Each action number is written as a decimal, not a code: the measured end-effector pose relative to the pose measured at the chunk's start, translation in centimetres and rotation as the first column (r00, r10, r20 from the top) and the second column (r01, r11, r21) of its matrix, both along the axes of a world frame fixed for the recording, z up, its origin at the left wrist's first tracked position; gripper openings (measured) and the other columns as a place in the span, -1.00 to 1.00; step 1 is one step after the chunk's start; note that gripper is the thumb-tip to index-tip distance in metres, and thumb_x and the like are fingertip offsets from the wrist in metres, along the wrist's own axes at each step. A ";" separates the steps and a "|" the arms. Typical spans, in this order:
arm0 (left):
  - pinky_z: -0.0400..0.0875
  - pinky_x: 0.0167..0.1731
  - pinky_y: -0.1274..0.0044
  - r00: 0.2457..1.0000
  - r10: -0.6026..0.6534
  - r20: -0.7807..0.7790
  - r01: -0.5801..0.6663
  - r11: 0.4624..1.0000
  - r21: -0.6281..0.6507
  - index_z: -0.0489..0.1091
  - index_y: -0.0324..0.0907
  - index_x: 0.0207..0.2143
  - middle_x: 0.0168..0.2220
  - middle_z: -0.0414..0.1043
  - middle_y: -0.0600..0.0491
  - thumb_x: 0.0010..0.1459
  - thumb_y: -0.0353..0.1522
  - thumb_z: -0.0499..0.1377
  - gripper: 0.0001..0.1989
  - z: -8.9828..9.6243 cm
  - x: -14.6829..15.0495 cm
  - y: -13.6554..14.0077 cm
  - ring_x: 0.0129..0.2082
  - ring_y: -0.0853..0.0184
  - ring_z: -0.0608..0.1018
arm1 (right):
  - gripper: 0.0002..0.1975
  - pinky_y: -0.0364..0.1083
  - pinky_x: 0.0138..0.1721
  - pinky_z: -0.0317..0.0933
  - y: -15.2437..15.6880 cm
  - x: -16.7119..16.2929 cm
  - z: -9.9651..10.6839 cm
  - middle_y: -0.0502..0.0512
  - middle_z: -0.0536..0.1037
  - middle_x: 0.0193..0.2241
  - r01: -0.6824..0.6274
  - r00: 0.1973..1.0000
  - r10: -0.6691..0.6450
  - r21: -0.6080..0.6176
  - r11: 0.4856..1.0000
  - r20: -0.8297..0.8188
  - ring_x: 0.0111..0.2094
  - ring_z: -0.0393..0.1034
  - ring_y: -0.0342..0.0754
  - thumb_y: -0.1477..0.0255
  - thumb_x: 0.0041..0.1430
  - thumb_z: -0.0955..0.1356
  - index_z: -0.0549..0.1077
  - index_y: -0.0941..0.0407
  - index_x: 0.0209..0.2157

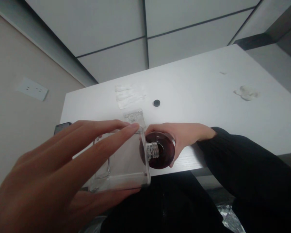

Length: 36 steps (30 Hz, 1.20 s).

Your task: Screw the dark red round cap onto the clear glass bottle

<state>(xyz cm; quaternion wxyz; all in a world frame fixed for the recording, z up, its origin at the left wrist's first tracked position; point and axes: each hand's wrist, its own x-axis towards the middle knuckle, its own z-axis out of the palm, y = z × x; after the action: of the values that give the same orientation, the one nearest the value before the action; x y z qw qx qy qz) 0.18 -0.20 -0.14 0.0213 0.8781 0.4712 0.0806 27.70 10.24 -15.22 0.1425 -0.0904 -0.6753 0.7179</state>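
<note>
Pale panels (106,22) stand beyond the white surface (196,97), with a socket (34,89) on the left wall (7,106). Near the middle, the left hand (46,174), fingers apart, holds a clear box (128,157); the right hand (185,134) is wrapped around a dark red bottle (165,158) just right of it, its threaded neck (152,150) uncapped. Whether box and bottle touch, I cannot tell. Farther off lie a clear plate (138,116), tissue (127,96) and a black cap (156,103).

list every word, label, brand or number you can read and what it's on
None can be read.
Clear container in the left hand: no lettering seen.
Bottle in the right hand: no label visible.
Dark cap: too small to tell.
Wall outlet: only slots show.
</note>
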 end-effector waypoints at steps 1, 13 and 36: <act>0.64 -0.18 0.26 0.999 -0.025 0.022 0.025 1.000 -0.001 0.14 0.36 0.43 0.31 0.42 0.26 0.21 0.09 0.19 -0.25 0.0 0.0 0.1 0.06 -0.04 0.62 | -0.17 -0.06 0.08 0.39 0.0 0.0 0.0 0.13 0.59 0.07 0.001 1.000 -0.001 0.001 1.000 -0.002 0.07 0.53 0.05 0.39 -0.21 0.70 0.40 0.11 0.11; 0.62 -0.05 0.35 0.999 -0.032 -0.020 0.033 0.998 0.051 0.11 0.41 0.43 0.26 0.45 0.32 0.38 0.13 -0.01 -0.40 0.0 0.1 0.1 0.00 0.12 0.65 | -0.03 -0.11 0.10 0.34 0.2 -0.1 -1.1 0.11 0.59 0.13 0.020 0.999 -0.014 0.135 0.991 -0.048 0.10 0.53 0.06 0.32 -0.26 0.72 0.40 0.06 0.22; 0.64 -0.29 0.31 0.999 -0.032 0.006 0.032 0.999 0.038 0.11 0.37 0.44 0.34 0.38 0.34 0.37 0.12 0.04 -0.37 0.2 0.3 0.4 0.05 0.09 0.65 | -0.06 -0.06 0.13 0.34 0.3 -0.1 -1.1 0.19 0.57 0.14 0.003 0.999 0.002 0.095 0.995 -0.052 0.12 0.51 0.11 0.37 -0.26 0.72 0.40 0.11 0.19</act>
<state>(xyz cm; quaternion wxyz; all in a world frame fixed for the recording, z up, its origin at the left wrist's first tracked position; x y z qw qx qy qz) 0.43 0.15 0.08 0.0074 0.8855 0.4553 0.0923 27.60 10.49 -16.30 0.1645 -0.0648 -0.7047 0.6872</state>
